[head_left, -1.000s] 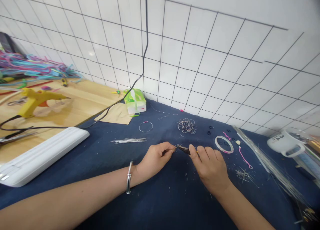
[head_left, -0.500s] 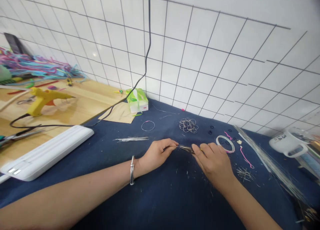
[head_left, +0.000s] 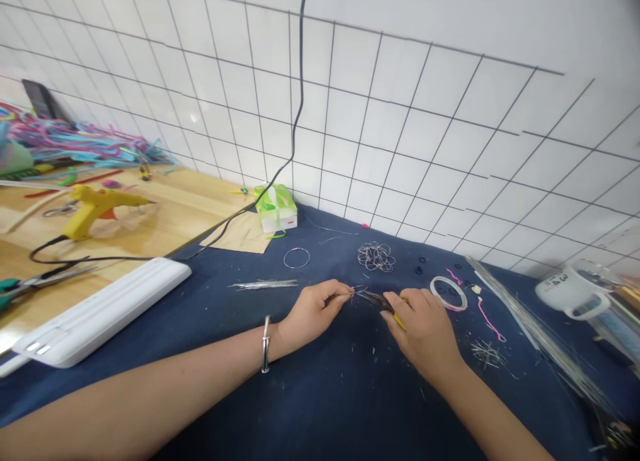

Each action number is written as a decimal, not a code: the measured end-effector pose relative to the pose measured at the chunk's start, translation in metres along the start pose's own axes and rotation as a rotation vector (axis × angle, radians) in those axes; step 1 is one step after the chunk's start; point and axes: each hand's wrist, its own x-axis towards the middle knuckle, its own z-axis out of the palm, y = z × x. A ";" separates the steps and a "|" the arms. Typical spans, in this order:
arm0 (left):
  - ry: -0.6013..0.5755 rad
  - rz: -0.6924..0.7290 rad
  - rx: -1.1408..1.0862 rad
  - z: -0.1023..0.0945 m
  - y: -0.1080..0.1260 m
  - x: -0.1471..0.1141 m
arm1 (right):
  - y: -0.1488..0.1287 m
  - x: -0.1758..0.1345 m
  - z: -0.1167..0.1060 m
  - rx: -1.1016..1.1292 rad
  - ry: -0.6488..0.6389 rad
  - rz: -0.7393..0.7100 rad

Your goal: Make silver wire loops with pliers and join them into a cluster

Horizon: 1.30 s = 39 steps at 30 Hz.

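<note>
My left hand [head_left: 320,309], with a silver bangle at the wrist, pinches a thin piece of wire [head_left: 358,288] between thumb and fingertips. Yellow-handled pliers [head_left: 379,299] are in my right hand [head_left: 425,327], and their jaws are parted beside the wire. Whether the jaws touch the wire I cannot tell. Beyond the hands lie a coiled bunch of wire loops [head_left: 376,256], a single wire ring [head_left: 297,257] and a bundle of straight wires [head_left: 265,284]. A roll of white tape [head_left: 433,289] sits just past my right hand.
A white power strip [head_left: 107,311] and a yellow glue gun [head_left: 100,209] are on the left. A tissue pack [head_left: 276,209] stands near the wall, with a black cable [head_left: 295,124] hanging in front. Long wires [head_left: 540,331], wire scraps [head_left: 486,353] and a white mug [head_left: 570,291] lie right.
The pliers have opened, their jaws and handles spreading, and my right hand has loosened slightly. My left hand keeps its pinch. The whole view has shifted a little.
</note>
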 end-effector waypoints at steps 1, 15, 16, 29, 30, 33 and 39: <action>0.022 -0.039 -0.028 0.000 -0.001 0.001 | -0.001 0.000 0.000 0.056 0.019 0.043; 0.048 -0.065 -0.244 0.004 0.008 -0.005 | -0.030 -0.005 0.005 0.605 -0.248 0.330; 0.043 -0.053 -0.246 0.004 0.008 -0.006 | -0.030 -0.005 0.005 0.600 -0.246 0.330; -0.017 0.139 -0.003 0.002 0.012 -0.007 | -0.033 -0.009 0.007 0.406 -0.173 0.266; -0.025 0.154 0.018 0.002 0.013 -0.007 | -0.033 -0.009 0.007 0.400 -0.173 0.264; -0.042 0.186 0.070 0.002 0.013 -0.007 | -0.033 -0.009 0.007 0.382 -0.172 0.255; -0.071 0.233 0.132 0.001 0.013 -0.007 | -0.033 -0.009 0.007 0.350 -0.160 0.242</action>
